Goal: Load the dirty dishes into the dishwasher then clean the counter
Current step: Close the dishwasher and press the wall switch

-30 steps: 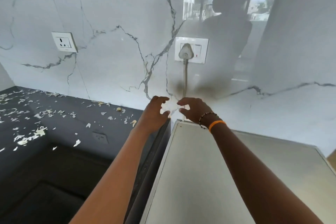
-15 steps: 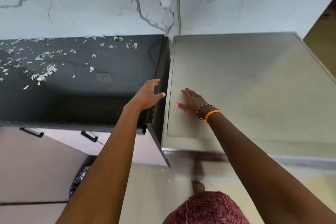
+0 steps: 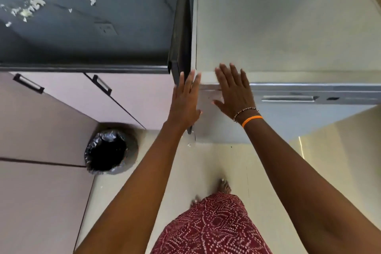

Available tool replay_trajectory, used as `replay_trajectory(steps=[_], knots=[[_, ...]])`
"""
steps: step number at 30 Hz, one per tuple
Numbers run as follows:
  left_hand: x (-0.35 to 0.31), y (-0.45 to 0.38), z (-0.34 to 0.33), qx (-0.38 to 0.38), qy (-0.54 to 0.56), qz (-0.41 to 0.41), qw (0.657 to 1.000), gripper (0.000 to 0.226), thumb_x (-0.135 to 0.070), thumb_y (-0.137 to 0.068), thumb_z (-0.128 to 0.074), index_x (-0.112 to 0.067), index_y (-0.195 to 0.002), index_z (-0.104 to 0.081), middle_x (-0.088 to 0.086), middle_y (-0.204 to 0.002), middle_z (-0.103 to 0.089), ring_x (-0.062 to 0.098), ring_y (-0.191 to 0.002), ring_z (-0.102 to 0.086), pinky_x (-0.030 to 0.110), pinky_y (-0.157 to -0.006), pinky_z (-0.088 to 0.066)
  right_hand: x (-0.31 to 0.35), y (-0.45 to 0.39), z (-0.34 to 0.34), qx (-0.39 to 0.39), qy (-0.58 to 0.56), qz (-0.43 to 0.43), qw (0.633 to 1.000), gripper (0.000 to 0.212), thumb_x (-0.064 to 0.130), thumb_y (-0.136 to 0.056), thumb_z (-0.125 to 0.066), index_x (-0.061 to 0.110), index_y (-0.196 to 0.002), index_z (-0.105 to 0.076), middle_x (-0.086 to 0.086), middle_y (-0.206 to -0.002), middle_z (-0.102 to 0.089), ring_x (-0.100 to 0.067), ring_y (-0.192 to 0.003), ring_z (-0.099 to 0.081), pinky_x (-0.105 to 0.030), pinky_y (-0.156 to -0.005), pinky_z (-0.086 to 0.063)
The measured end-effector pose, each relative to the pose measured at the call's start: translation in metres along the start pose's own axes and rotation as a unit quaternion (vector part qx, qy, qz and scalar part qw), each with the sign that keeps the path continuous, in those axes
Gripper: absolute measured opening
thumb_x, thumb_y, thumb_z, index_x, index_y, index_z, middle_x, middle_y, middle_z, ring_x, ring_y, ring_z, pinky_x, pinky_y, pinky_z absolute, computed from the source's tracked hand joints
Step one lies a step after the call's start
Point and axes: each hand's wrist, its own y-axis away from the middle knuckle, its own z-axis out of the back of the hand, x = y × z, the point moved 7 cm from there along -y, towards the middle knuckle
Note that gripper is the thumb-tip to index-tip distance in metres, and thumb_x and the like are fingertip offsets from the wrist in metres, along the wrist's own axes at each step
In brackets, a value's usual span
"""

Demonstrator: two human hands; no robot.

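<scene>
Pale floor (image 3: 206,163) now fills the lower half of the view, where a second ago the marble wall with its sockets stood ahead; the head has tipped down and drawn back from the wall. Dishwasher (image 3: 288,27), the steel box on the right, shows its flat top and, below the front edge, a control strip with a recessed handle (image 3: 288,98); its door looks closed, and no dishes show anywhere in view. Counter (image 3: 82,33), dark and to the left, carries pale scraps (image 3: 31,4) scattered at its far left, so the cleaning is not yet done. Cabinets (image 3: 61,109) sit under it, and a bin (image 3: 109,150) lined with a black bag stands on the floor at their foot.

Both arms have pulled back from the wall to the dishwasher's front left corner. Left hand (image 3: 185,101) lies with straight, close fingers beside the gap between counter and dishwasher, holding nothing. Right hand (image 3: 233,90) is flat, fingers spread, over the top front edge; whether it presses there I cannot tell. The white scrap seen between the hands earlier is gone from them. My guess is that opening the door comes next.
</scene>
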Motion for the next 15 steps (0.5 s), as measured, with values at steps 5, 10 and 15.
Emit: replay_trajectory(steps=[5, 10, 15], knots=[[-0.004, 0.006, -0.022, -0.110, -0.033, -0.003, 0.993, 0.090, 0.005, -0.081, -0.058, -0.012, -0.150, -0.003, 0.009, -0.158, -0.004, 0.033, -0.145, -0.002, 0.049, -0.113, -0.014, -0.002, 0.013, -0.017, -0.112, 0.086, -0.036, 0.989, 0.094, 0.036, -0.063, -0.076, 0.016, -0.140, -0.027, -0.009, -0.146, -0.034, -0.030, -0.135, -0.022, -0.044, -0.113, -0.009], [0.002, -0.001, -0.034, -0.198, -0.094, -0.027, 0.975, 0.082, -0.007, -0.084, -0.064, -0.010, -0.147, -0.012, 0.013, -0.155, -0.019, 0.036, -0.142, -0.017, 0.048, -0.111, -0.014, -0.001, 0.011, -0.020, -0.211, 0.091, -0.029, 0.973, 0.082, 0.029, -0.062, -0.074, 0.017, -0.132, -0.034, -0.009, -0.136, -0.051, -0.027, -0.128, -0.026, -0.043, -0.106, -0.018], [-0.002, -0.003, -0.035, -0.234, -0.086, -0.021, 0.968, 0.057, -0.007, -0.091, -0.039, -0.005, -0.146, -0.022, 0.017, -0.152, -0.025, 0.039, -0.140, -0.021, 0.052, -0.112, -0.018, -0.003, 0.009, -0.025, -0.230, 0.055, -0.031, 0.971, 0.079, 0.027, -0.062, -0.070, 0.018, -0.131, -0.034, -0.009, -0.136, -0.051, -0.027, -0.128, -0.024, -0.041, -0.107, -0.013]])
